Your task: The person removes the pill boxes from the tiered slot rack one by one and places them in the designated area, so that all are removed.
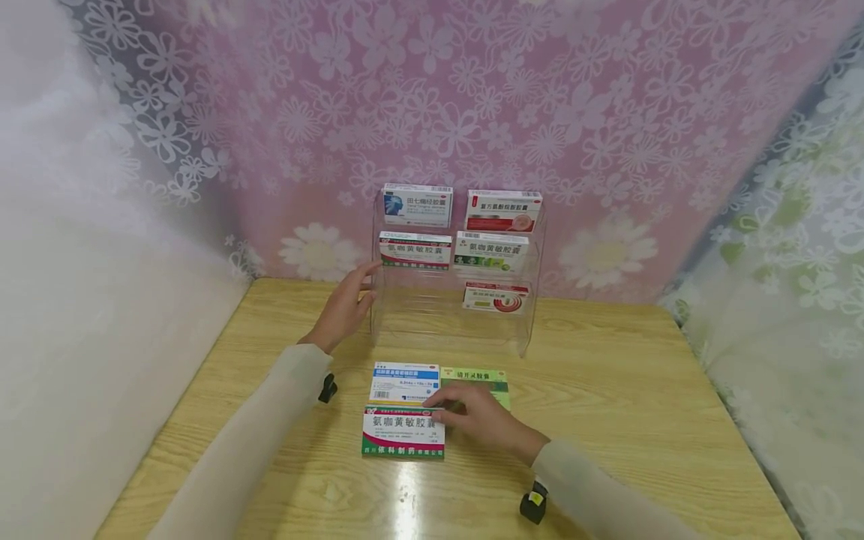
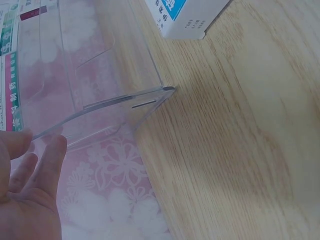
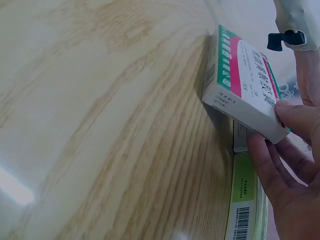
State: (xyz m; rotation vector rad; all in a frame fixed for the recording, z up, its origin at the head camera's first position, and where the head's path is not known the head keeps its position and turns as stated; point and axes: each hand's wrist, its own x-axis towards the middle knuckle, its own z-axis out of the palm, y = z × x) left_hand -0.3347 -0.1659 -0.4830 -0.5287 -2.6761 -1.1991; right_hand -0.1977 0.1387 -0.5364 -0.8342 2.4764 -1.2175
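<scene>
A clear plastic display rack point(image 1: 418, 334) stands at the back of the table. My left hand point(image 1: 346, 307) holds its left side edge, with thumb and fingers point(image 2: 52, 157) on either side of the panel in the left wrist view. Between the thumb and fingers of my right hand point(image 1: 482, 420) is the right end of a white, green and red medicine box point(image 1: 403, 435). That box point(image 3: 247, 82) is tilted in the right wrist view. Behind it are a blue and white medicine box point(image 1: 405, 382) and a green medicine box point(image 1: 496, 376), the latter partly hidden by my right hand.
On the rack's upper tiers are several medicine boxes, among them a blue-grey one point(image 1: 418, 206) and a red and white one point(image 1: 504, 211). Another red and white box point(image 1: 496, 298) sits lower right. Behind the wooden table point(image 1: 607, 420) hangs a pink floral cloth point(image 1: 459, 112).
</scene>
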